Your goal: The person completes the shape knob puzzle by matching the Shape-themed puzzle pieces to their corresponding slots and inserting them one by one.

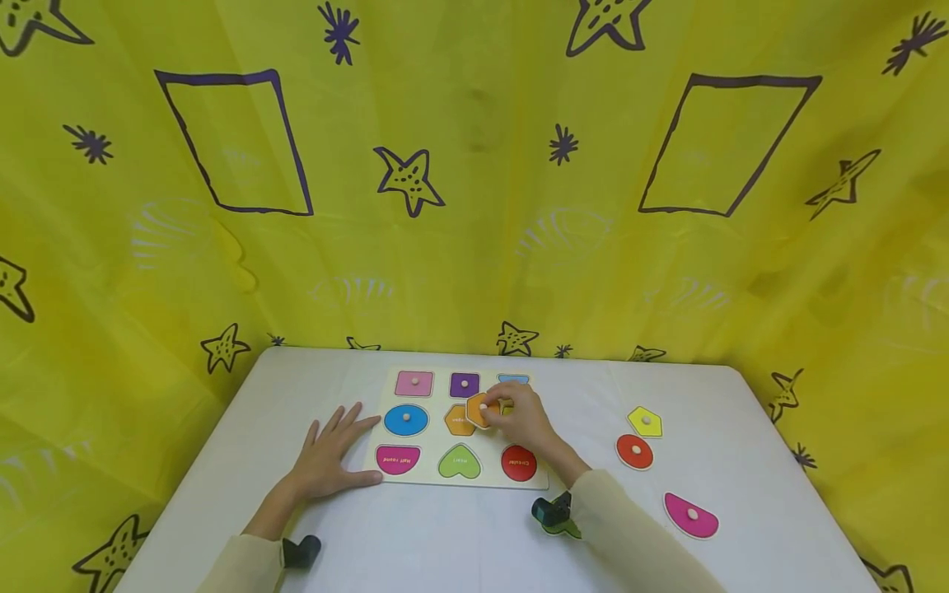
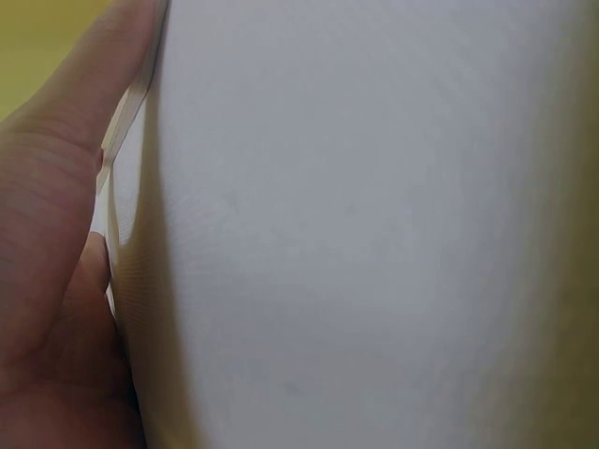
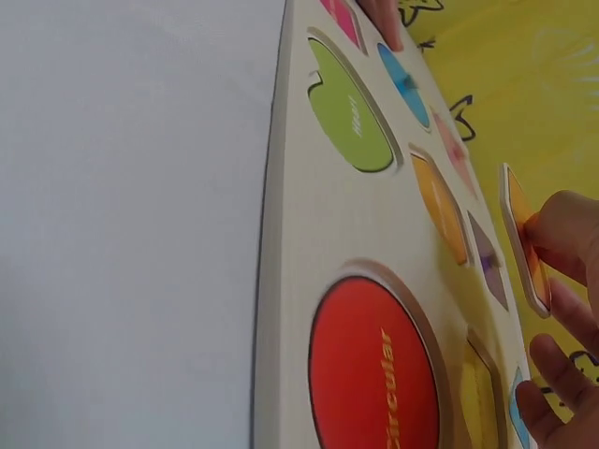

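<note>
My right hand [image 1: 525, 418] pinches the knob of an orange hexagon puzzle piece [image 1: 476, 410], held just above the white shape board [image 1: 474, 480]. In the right wrist view the hexagon piece [image 3: 524, 238] is clearly apart from the board, tilted on edge. Under it, the orange hexagon recess [image 1: 457, 422] is partly covered. My left hand [image 1: 331, 455] lies with fingers spread at the board's left side, fingertips and thumb touching its edge. A blue oval piece [image 1: 405, 421], a pink rectangle piece [image 1: 413, 384] and a purple square piece [image 1: 465, 385] sit in the board, knobs up.
Right of the board lie a yellow pentagon piece [image 1: 645, 422], a red circle piece [image 1: 634, 451] and a magenta half-round piece [image 1: 692, 516]. A green piece [image 1: 567, 527] is partly hidden by the right wrist camera. Yellow patterned cloth [image 1: 474, 272] hangs behind the white table [image 1: 460, 543].
</note>
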Action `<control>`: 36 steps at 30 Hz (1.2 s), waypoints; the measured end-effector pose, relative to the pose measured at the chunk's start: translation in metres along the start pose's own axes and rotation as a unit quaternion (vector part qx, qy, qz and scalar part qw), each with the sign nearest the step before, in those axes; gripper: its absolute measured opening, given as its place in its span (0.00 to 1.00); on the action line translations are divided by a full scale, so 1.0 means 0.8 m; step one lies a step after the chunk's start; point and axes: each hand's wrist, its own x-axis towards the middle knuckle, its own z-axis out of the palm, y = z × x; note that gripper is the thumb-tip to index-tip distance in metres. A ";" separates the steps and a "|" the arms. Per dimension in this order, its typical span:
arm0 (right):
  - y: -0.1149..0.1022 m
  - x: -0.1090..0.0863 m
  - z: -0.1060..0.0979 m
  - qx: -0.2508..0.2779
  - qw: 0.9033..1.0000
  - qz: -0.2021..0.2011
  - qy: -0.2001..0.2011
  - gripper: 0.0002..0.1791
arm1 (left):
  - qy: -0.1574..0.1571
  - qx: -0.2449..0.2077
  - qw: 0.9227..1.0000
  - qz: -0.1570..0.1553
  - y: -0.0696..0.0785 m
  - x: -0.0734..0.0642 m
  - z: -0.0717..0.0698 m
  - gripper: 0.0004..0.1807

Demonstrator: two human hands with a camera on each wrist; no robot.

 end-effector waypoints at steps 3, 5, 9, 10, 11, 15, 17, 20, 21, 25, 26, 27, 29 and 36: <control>-0.003 0.004 0.011 -0.010 1.000 -0.006 -0.001 0.03 | 0.001 -0.003 1.000 0.001 0.001 0.000 0.000 0.53; -0.004 0.006 0.018 -0.022 1.000 -0.018 0.001 0.03 | 0.002 -0.005 1.000 0.003 0.001 -0.001 -0.001 0.53; -0.005 0.009 0.028 -0.062 0.998 -0.030 0.012 0.02 | 0.003 -0.008 1.000 0.004 0.004 -0.001 -0.002 0.53; -0.006 0.009 0.030 -0.071 0.997 -0.027 0.015 0.02 | 0.003 -0.007 1.000 0.004 0.004 -0.001 -0.003 0.53; -0.006 0.009 0.032 -0.079 0.996 -0.023 0.018 0.02 | 0.002 -0.007 1.000 0.004 0.005 -0.001 -0.003 0.53; -0.008 0.009 0.037 -0.106 0.994 -0.011 0.020 0.02 | 0.003 -0.008 1.000 0.005 0.004 0.000 -0.002 0.53; -0.010 0.009 0.040 -0.110 0.994 -0.002 0.017 0.02 | 0.003 -0.008 1.000 0.005 0.003 0.000 -0.002 0.53; -0.011 0.008 0.043 -0.119 0.993 0.013 0.013 0.02 | 0.002 -0.006 1.000 0.005 0.002 0.001 -0.002 0.53; -0.011 0.007 0.045 -0.122 0.992 0.018 0.012 0.03 | 0.002 -0.006 1.000 0.005 0.002 0.001 -0.001 0.53; -0.010 0.007 0.049 -0.141 0.990 0.019 0.015 0.05 | 0.001 -0.006 1.000 0.004 0.002 0.001 -0.001 0.53; -0.010 0.006 0.050 -0.143 0.989 0.019 0.016 0.05 | 0.001 -0.007 1.000 0.003 0.002 0.001 -0.001 0.53; -0.010 0.007 0.050 -0.145 0.989 0.017 0.017 0.06 | 0.001 -0.007 1.000 0.003 0.002 0.001 -0.001 0.53; -0.010 0.006 0.051 -0.149 0.989 0.012 0.019 0.07 | 0.002 -0.007 1.000 0.004 0.001 0.000 -0.001 0.53; -0.007 0.007 0.056 -0.162 0.986 0.013 0.020 0.07 | 0.011 -0.011 1.000 0.013 -0.001 -0.001 0.001 0.53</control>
